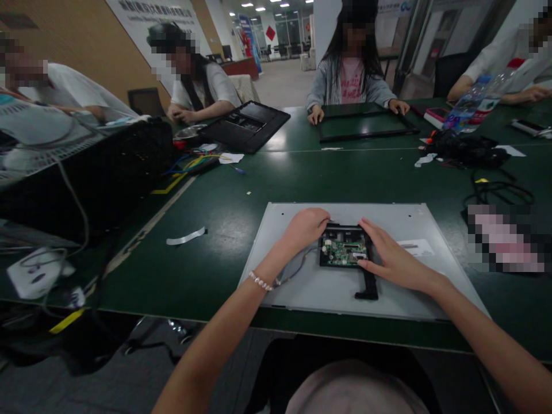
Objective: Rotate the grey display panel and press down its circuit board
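Right hand, fingers apart, seemingly steadies a black-framed circuit board; left hand, fingertips together, works beside its far corner.

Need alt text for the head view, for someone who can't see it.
Two bare hands, left and right, work at a black-framed green circuit board on a large pale panel; across the green table, a person holds an empty black frame.

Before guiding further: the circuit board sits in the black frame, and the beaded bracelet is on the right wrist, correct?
Not quite: the head view shows the beaded bracelet on the left wrist. The circuit board does sit in the black frame.
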Available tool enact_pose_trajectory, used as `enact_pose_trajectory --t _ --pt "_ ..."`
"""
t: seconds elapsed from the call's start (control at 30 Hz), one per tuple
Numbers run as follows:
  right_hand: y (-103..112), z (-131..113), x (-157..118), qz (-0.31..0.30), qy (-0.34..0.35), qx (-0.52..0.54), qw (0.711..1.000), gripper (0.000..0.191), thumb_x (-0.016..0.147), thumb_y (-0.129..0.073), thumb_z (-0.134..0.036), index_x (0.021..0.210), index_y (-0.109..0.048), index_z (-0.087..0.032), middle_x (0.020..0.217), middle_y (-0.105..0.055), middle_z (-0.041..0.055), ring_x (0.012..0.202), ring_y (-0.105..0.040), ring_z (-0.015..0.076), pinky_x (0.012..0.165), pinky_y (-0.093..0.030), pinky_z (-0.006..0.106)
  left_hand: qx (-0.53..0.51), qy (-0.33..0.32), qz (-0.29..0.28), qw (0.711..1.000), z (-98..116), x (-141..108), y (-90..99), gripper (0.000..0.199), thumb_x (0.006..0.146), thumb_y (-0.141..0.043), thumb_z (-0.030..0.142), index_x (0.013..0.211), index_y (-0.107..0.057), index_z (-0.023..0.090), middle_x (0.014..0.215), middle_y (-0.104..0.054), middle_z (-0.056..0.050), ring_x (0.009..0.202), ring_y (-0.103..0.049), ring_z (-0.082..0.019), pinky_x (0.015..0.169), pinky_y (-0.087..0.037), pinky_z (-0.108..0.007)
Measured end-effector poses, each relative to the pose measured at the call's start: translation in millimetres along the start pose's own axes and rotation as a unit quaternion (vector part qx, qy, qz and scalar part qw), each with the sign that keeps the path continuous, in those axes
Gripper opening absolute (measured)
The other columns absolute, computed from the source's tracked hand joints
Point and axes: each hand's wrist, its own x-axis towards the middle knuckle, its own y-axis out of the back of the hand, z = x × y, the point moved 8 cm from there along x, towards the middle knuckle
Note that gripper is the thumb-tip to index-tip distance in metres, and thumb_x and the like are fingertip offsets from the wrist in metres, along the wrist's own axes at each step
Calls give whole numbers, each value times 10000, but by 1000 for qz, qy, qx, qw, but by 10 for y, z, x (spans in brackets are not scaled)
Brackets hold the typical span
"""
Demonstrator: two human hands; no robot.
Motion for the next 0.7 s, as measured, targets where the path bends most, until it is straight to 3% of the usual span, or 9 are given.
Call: enact_pose_trajectory --t 0.23,0.37,0.53,0.7 --pt "1 16 21 0 -6 2 1000 779 948 -459 -494 1559 -14 -303 1628 -180 100 1487 -197 285 1185 -247 542 31 -33 -25 999 46 37 -106 251 907 -460 163 862 -705 135 869 -717 -99 846 -662 -184 812 -476 -297" --pt "-10 35 36 -3 -9 -1 1000 754 954 -442 -502 1558 -35 -308 1626 -194 94 1484 -210 277 1190 -247 525 47 -35 -19 998 72 34 -65 259 910 -466 193 815 -702 146 843 -719 -84 847 -656 -188 892 -440 -347" --pt "-27 53 52 -1 -11 -8 1000 754 952 -435 -510 1559 -30 -320 1629 -195 84 1482 -217 279 1188 -254 522 31 -6 13 999 34 10 -6 233 905 -539 284 1027 -696 163 1009 -731 -77 982 -655 -207 1033 -363 -425" --pt "-28 40 57 -1 -12 -5 1000 752 952 -432 -512 1560 -32 -323 1632 -188 82 1480 -223 290 1181 -265 537 29 -48 -15 998 81 47 -138 221 928 -527 252 1023 -706 163 996 -731 -81 975 -656 -203 935 -433 -355"
